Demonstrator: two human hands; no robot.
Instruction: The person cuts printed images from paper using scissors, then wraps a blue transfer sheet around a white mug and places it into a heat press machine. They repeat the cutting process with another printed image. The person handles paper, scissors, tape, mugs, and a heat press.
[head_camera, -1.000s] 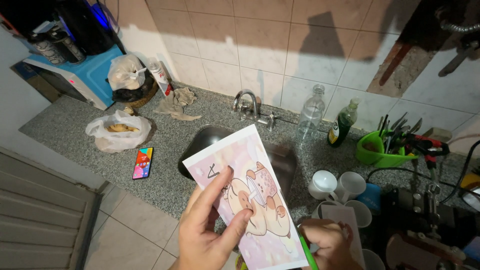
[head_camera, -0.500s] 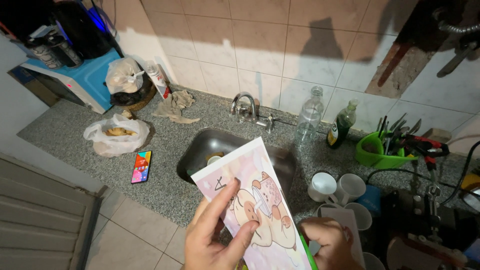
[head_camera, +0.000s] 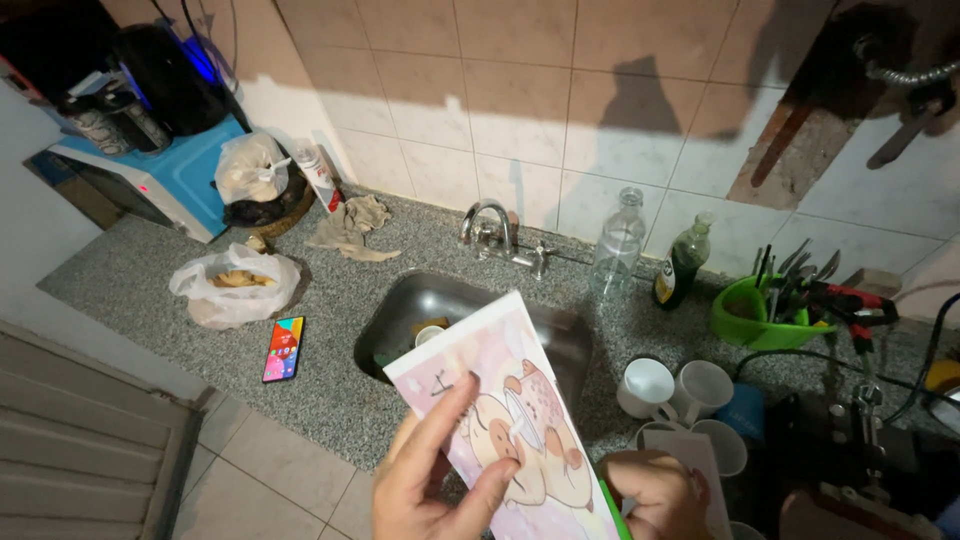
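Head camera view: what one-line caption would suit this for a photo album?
Left hand and right hand hold a pastel cartoon print above a granite counter with a steel sink.

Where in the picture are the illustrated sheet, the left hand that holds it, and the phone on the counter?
illustrated sheet (head_camera: 505, 400), head view, middle of its pink printed face.
left hand (head_camera: 432, 485), head view, back of the hand below the fingers.
phone (head_camera: 284, 349), head view, centre of its colourful screen.
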